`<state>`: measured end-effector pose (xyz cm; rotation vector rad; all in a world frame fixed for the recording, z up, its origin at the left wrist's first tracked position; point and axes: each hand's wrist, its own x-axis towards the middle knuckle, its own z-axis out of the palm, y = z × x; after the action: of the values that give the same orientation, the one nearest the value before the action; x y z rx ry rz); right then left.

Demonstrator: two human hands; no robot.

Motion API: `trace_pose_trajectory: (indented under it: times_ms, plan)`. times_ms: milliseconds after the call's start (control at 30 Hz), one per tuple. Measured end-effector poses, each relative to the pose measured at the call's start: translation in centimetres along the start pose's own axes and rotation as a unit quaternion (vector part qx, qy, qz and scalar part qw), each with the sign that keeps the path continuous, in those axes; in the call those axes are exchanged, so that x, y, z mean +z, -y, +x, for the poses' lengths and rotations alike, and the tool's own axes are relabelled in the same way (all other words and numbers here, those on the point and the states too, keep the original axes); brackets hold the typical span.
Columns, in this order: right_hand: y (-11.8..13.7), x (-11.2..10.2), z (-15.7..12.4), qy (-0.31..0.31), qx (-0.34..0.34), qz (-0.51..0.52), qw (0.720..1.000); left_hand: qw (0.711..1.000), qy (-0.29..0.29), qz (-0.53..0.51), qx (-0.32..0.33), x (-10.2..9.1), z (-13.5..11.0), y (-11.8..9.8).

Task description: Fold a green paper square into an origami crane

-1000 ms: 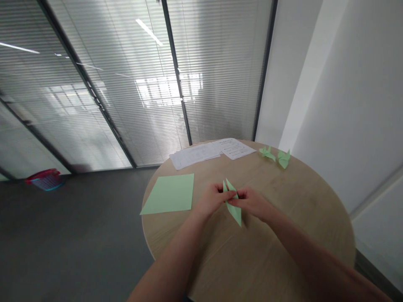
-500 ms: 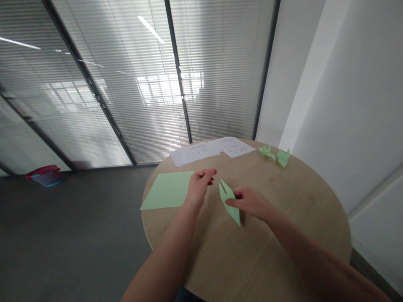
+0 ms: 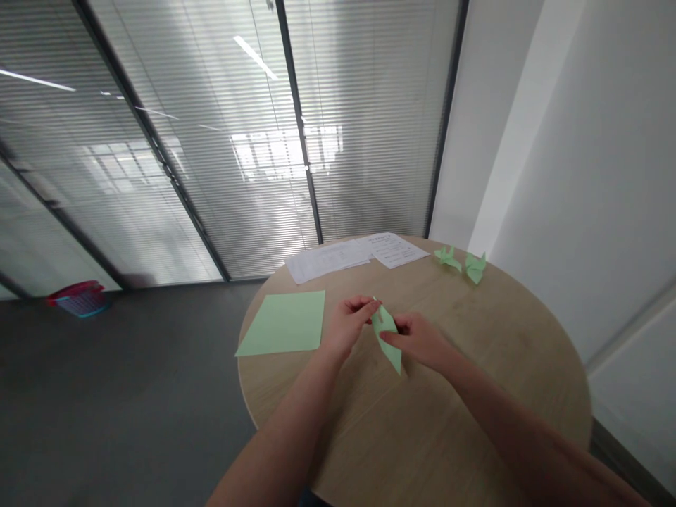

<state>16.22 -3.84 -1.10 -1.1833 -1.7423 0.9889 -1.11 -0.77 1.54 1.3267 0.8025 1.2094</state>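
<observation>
Between my hands, above the round wooden table, is a folded piece of green paper, long and pointed with a slit near its upper end. My right hand pinches its middle, thumb in front and fingers behind. At the upper tip, my left hand closes thumb and fingers on the paper. A flat green sheet lies to the left of my left hand.
White printed sheets lie along the table's far edge. Two folded green paper figures stand at the far right. A red and blue basket is on the floor at left. Beyond the table are glass panels with blinds.
My left hand has moved right and now grips the upper tip of the folded paper. The right hand keeps its hold, and the paper has shifted slightly.
</observation>
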Motion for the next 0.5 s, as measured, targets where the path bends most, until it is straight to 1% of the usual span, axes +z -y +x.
trace_pose_trajectory:
  times_ms: [167,233,300,333,367,433,500]
  plan:
    - [0.1,0.0,0.0,0.022,0.016,0.001,1.000,0.996,-0.082,-0.035,0.020,-0.6,0.2,-0.5]
    - [0.1,0.0,0.0,0.026,0.025,0.021,0.999,0.991,-0.118,-0.041,0.040,-1.1,0.4,-0.8]
    - [0.1,-0.1,0.1,0.021,0.032,0.058,0.998,0.989,-0.136,-0.028,0.051,-1.4,0.5,-1.0]
    - [0.2,-0.1,0.2,0.014,0.034,0.080,0.996,0.990,-0.132,-0.014,0.047,-1.5,0.5,-1.1]
    - [0.2,-0.1,0.2,0.003,0.036,0.104,0.994,0.993,-0.115,0.007,0.037,-1.5,0.5,-1.1]
    - [0.2,-0.2,0.3,-0.025,0.031,0.148,0.988,0.997,-0.050,0.063,0.010,-1.2,0.3,-1.0]
    - [0.3,-0.3,0.4,-0.051,0.015,0.183,0.982,0.993,0.018,0.121,0.001,-0.7,0.0,-0.8]
